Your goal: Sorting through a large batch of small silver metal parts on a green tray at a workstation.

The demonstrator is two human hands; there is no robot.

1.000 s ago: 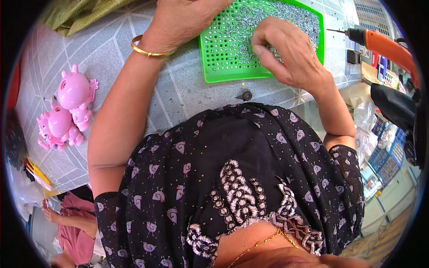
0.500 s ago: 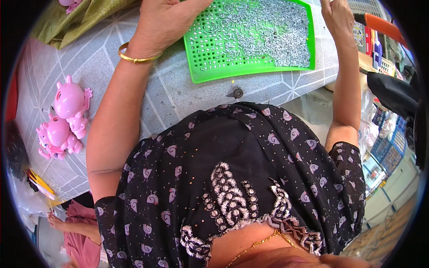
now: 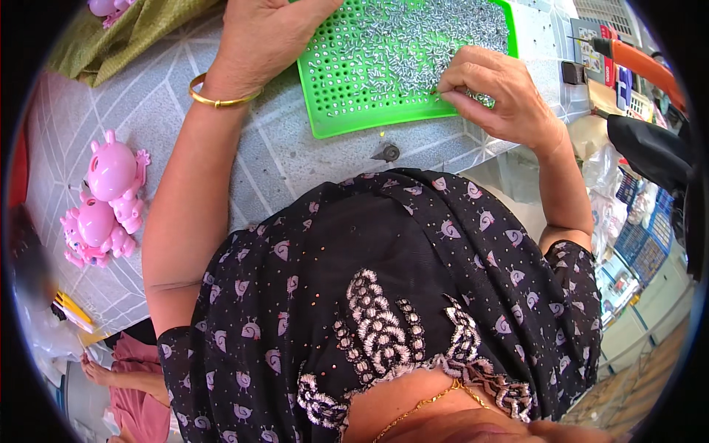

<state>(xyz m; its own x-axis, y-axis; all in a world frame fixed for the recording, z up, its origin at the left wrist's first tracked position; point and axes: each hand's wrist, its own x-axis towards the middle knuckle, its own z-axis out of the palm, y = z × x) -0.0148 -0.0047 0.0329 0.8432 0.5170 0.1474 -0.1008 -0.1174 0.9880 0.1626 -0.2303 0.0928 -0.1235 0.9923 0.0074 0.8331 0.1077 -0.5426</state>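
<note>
From the head view, you are in the middle of working small silver screws (image 3: pixel 421 37) across a green perforated sorting tray (image 3: pixel 347 118) that lies on the grey patterned table (image 3: pixel 281 159) straight ahead of you. Your right hand (image 3: pixel 495 92) rests on the tray's near right part, fingers curled down with the tips pinched among the screws; whether a screw is actually caught between them is hidden by the knuckles. Your left hand (image 3: pixel 262 37), with a gold bangle (image 3: pixel 218 96) at the wrist, lies on the tray's left edge and seems to steady it; its fingers run out of the frame, so you cannot tell whether they are spread or closed. The step in hand looks like spreading or seating screws into the holes, and the next move probably calls for a light touch from the right fingertips while the left hand keeps the tray from sliding. One loose dark screw (image 3: pixel 388 153) lies on the table just short of the tray's near edge, apart from the rest. Two pink pig toys (image 3: pixel 107 199) sit well off to your left, a green cloth (image 3: pixel 118 37) lies at the far left, and an orange-handled power screwdriver (image 3: pixel 639 63) lies to the right, near your right hand, where a wide sweep could knock it.
</note>
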